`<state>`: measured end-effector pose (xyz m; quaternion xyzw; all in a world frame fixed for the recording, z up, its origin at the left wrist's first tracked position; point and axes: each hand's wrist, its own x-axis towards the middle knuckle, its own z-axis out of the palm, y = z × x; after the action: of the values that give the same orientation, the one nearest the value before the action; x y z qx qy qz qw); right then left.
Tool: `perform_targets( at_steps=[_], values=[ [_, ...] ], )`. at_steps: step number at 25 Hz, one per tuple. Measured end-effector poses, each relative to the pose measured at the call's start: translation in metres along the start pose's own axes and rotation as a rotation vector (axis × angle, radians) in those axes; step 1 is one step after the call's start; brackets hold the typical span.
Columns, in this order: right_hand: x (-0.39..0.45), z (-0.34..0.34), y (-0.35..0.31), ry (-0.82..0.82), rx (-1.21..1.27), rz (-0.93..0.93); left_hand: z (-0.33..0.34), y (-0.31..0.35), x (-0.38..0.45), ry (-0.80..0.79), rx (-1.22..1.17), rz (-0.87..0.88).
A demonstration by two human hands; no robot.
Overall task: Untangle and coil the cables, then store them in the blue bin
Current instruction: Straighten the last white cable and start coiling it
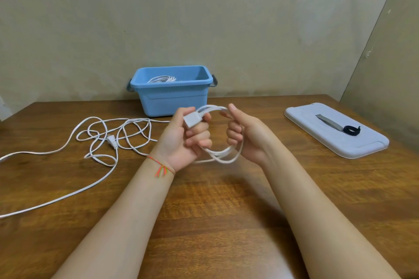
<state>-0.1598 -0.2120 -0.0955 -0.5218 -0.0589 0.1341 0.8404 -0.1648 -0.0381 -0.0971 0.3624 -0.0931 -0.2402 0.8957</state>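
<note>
nearest, both forearms are reaching out over the wooden table point(226, 222), and the two hands are holding a small started coil point(223, 152) of white cable between them, lifted off the table. the left hand point(183, 140) is curling its fingers round the coil's left side and pinching the grey block end point(192, 119) of the cable at the top; the right hand point(243, 136) is gripping the coil's right side with curled fingers, thumb up. the uncoiled length point(106, 140) is lying to the left of both hands, sprawling in loose crossing loops with its plug point(112, 141) among them (one strand is running off the left edge), so the slack is probably having to come in from the left, on the left hand's side. farther back, the blue bin point(172, 97) is sitting straight beyond the hands against the wall, already holding a coiled cable point(161, 79). its pale lid point(335, 130) is resting well apart to the right.
</note>
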Motion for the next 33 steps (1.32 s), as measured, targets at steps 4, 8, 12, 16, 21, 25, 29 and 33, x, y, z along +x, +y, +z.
perform_targets(
  at_steps=[4,8,12,16,21,25,29,33],
  values=[
    [0.007,0.012,0.013,0.11,0.316,0.104,-0.001,-0.005,0.005,0.067,-0.237,0.153],
    [0.01,0.01,0.014,0.272,0.49,0.085,0.009,-0.019,0.008,0.105,-0.161,0.112],
    [0.005,0.006,0.009,0.322,0.283,0.017,0.011,-0.021,0.005,0.159,-0.08,0.042],
    [0.002,0.004,0.004,0.259,0.023,-0.062,0.008,-0.018,0.002,0.156,0.1,-0.021],
    [-0.005,-0.008,-0.013,0.07,-0.317,0.057,0.005,-0.01,-0.002,0.002,0.243,-0.157],
    [-0.001,0.0,0.0,0.079,-0.226,0.075,0.012,-0.019,0.005,0.266,0.226,-0.092],
    [0.007,0.021,0.025,0.117,0.088,0.022,0.009,-0.016,0.007,0.53,-0.059,0.192],
    [0.006,0.034,0.042,0.077,0.006,-0.008,0.002,-0.014,0.008,0.578,-0.264,0.236]
  ],
)
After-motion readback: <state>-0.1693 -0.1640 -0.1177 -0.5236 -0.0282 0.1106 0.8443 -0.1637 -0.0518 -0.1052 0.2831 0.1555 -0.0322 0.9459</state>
